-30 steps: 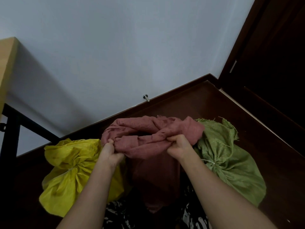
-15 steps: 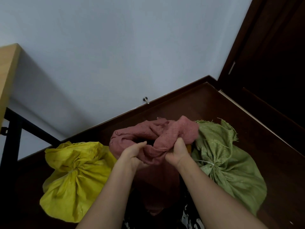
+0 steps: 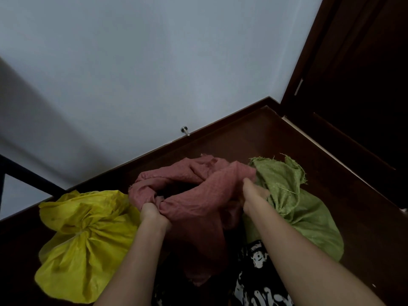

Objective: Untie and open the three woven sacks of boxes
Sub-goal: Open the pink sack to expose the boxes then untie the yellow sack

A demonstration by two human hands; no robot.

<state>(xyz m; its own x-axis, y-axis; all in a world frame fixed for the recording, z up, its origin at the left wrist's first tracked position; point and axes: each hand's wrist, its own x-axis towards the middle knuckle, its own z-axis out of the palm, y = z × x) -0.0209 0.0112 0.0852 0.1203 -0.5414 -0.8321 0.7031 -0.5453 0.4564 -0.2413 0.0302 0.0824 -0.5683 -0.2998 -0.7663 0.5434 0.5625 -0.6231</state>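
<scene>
Three woven sacks stand on the dark wooden floor. The red sack is in the middle with its mouth loose and a dark opening showing. My left hand grips the near left part of its rim. On the right side of that rim my right hand is closed on the cloth. The yellow sack on the left is still tied at its neck. To the right, the green sack is tied with a thin string. What is inside the sacks is hidden.
A pale wall with a dark skirting board runs behind the sacks, with a metal door stop on it. A dark wooden door fills the right. A black bar crosses the far left. Black-and-white patterned clothing shows between my arms.
My hands have spread apart along the red sack's rim, left hand going left and right hand going right, and the mouth has widened. The view has tilted slightly.
</scene>
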